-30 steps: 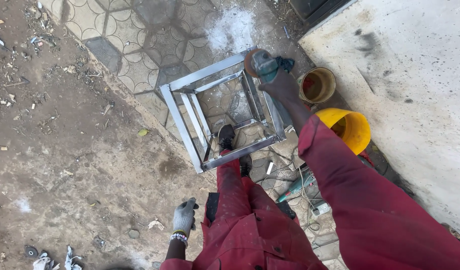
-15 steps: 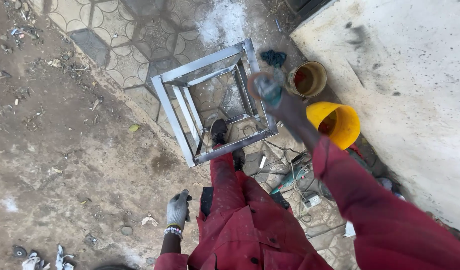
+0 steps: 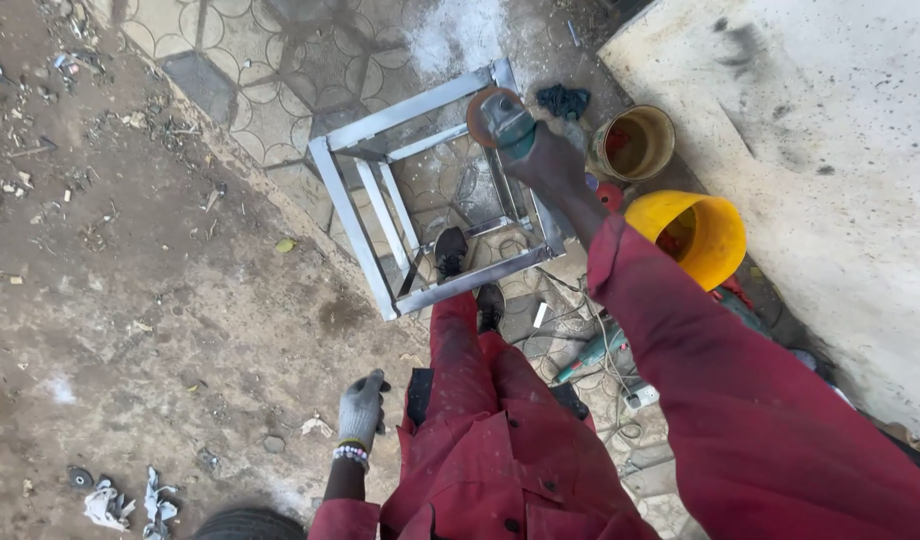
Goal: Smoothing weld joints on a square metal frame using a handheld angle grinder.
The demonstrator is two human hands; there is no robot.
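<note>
Left hand: my gloved left hand [image 3: 361, 410] hangs by my hip, fingers loosely curled, holding nothing.
Legs: red coveralls; one boot [image 3: 450, 250] is planted inside the frame.
Tool on ground: a second power tool [image 3: 592, 353] lies among cords beside my leg.
Right hand: my right hand [image 3: 548, 165] is wrapped tight round the angle grinder [image 3: 500, 118], arm stretched forward.
Work piece: the square steel frame [image 3: 352, 217] stands on the paving, and the grinder's disc sits at its far right corner.
Progress: I judge the grinding to be under way at that corner; I cannot tell which joints are finished.
Beyond: a yellow bucket [image 3: 692, 235] and a paint tin [image 3: 635, 142] are by the wall.
</note>
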